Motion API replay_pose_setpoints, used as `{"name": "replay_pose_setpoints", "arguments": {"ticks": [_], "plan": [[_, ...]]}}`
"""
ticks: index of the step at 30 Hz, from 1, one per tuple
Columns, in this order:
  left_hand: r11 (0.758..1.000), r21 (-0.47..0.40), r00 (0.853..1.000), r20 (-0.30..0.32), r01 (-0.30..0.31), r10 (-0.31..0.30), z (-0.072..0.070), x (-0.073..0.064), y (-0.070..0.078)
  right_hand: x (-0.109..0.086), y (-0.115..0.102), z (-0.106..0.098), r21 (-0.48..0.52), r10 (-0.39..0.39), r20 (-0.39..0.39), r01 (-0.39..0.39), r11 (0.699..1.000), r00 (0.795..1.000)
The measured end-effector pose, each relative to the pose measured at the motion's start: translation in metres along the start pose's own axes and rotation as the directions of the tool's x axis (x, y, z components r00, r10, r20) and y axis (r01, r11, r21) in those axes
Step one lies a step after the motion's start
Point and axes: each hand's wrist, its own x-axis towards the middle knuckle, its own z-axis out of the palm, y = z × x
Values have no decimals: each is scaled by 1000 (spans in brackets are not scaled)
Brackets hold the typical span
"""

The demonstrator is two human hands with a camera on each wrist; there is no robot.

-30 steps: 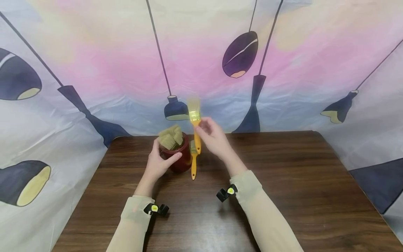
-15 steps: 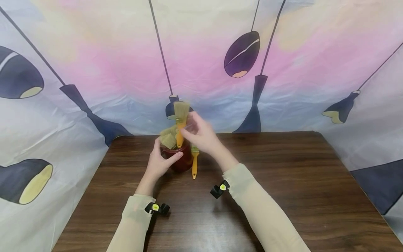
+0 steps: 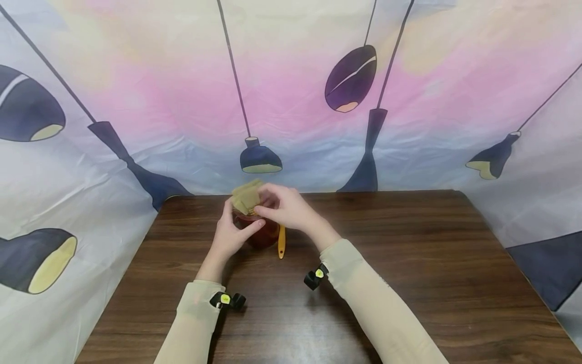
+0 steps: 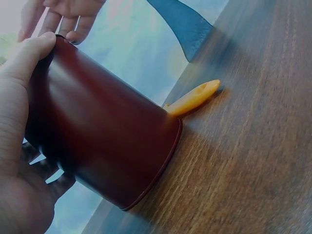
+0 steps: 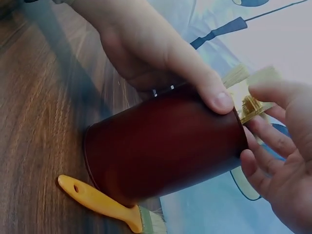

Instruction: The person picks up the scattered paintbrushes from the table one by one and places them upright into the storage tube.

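Note:
A dark red cylindrical pot (image 3: 263,237) stands on the table, with several paintbrushes (image 3: 246,197) in it, bristles up. My left hand (image 3: 229,233) grips the pot around its upper side, thumb along the front near the rim. At the mouth of the pot, my right hand (image 3: 287,206) pinches a paintbrush by its metal band, thumb on one side and fingers on the other. That brush's handle is hidden inside the pot. Another paintbrush with a yellow handle (image 5: 100,200) lies on the table against the pot's right side; my right hand covers its bristles in the head view.
The brown wood-grain table (image 3: 409,273) ends just behind the pot. A cloth backdrop (image 3: 182,91) printed with hanging lamps rises along its back and sides.
My right hand has moved left and down, lowering its upright paintbrush from above the table into the pot. My left hand has kept its grip on the pot.

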Motion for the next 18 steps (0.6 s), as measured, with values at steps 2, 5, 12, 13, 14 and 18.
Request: {"name": "replay_pose_setpoints", "arguments": {"ticks": [2,5,12,13,14,18], "plan": [[1000,2,1000,3,5,-5,0,0,1,1,1,1,7,-5,-16,5,1000,1000],[1000,10,1000,9,11,-11,0,0,2,2,0,1,-12,-19,-42,19,1000,999],[1000,26,1000,5,1,-1,-1,-1,2,2,-1,4,-156,-38,-12,36,987,999],[1000,31,1000,4,1,-1,-1,-1,2,1,0,4,-164,-31,-11,28,986,999],[999,33,1000,3,0,0,-1,-1,2,1,0,5,-165,-23,-13,20,986,1000],[999,31,1000,1,-5,5,0,-1,3,-3,4,6,-107,4,-50,-9,994,999]]}}
